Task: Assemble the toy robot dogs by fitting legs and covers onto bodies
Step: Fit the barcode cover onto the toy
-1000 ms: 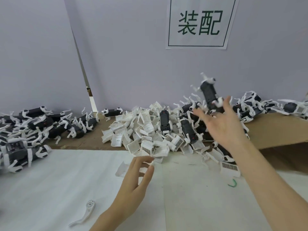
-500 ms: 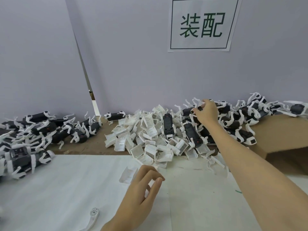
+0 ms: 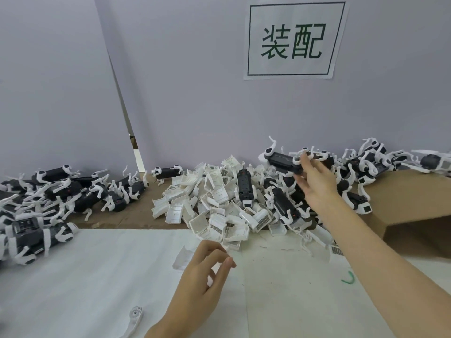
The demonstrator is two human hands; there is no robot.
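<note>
Nearest you, a loose white leg (image 3: 133, 317) lies on the white sheet (image 3: 73, 276) beside your left wrist. Your left hand (image 3: 202, 276) hovers over the sheet with fingers loosely curled and nothing in them; a single white cover (image 3: 181, 258) lies just past its knuckles. Beyond that sits the heap of white covers (image 3: 214, 211). Your right hand (image 3: 314, 181) reaches over the heap, fingers wrapped on a black body with legs fitted (image 3: 284, 161), lifted just above the far pile of such bodies (image 3: 361, 172). You look to be fetching the next body for its cover. Next, bring it to the sheet and have your free hand take a cover, open side matched to the body.
</note>
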